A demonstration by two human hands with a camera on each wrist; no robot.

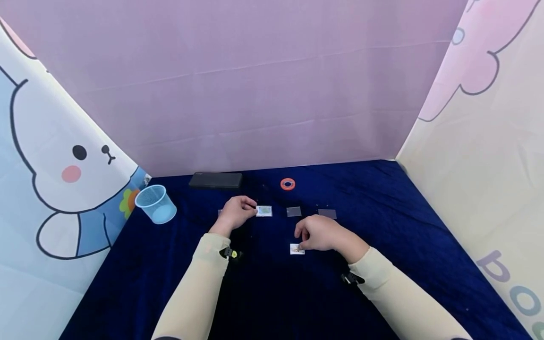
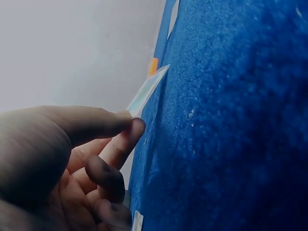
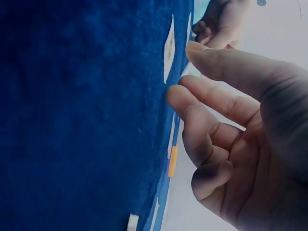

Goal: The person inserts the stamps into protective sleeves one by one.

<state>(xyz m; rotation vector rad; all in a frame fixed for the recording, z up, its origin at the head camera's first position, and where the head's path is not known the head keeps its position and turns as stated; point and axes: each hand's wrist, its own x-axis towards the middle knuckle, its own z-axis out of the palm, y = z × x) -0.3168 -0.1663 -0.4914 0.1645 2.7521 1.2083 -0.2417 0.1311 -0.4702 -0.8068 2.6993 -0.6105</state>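
My left hand [image 1: 235, 215] pinches the left end of a small picture card [image 1: 265, 211] with a pale border between thumb and index finger. The left wrist view shows that card [image 2: 147, 91] tilted, its far end raised off the cloth. My right hand [image 1: 325, 233] hovers beside a second small white picture card [image 1: 295, 250], nearer to me. In the right wrist view its thumb and fingers [image 3: 178, 98] stand apart, holding nothing, while the white card [image 3: 169, 53] lies on the cloth past the fingertips.
Flat clear rectangles [image 1: 293, 211] lie in a row on the dark blue cloth, one [image 1: 327, 214] behind my right hand. An orange ring-shaped roll [image 1: 282, 184] and a black flat case [image 1: 216, 180] sit at the back. A light blue mesh basket [image 1: 163, 213] stands left. Fabric walls enclose the table.
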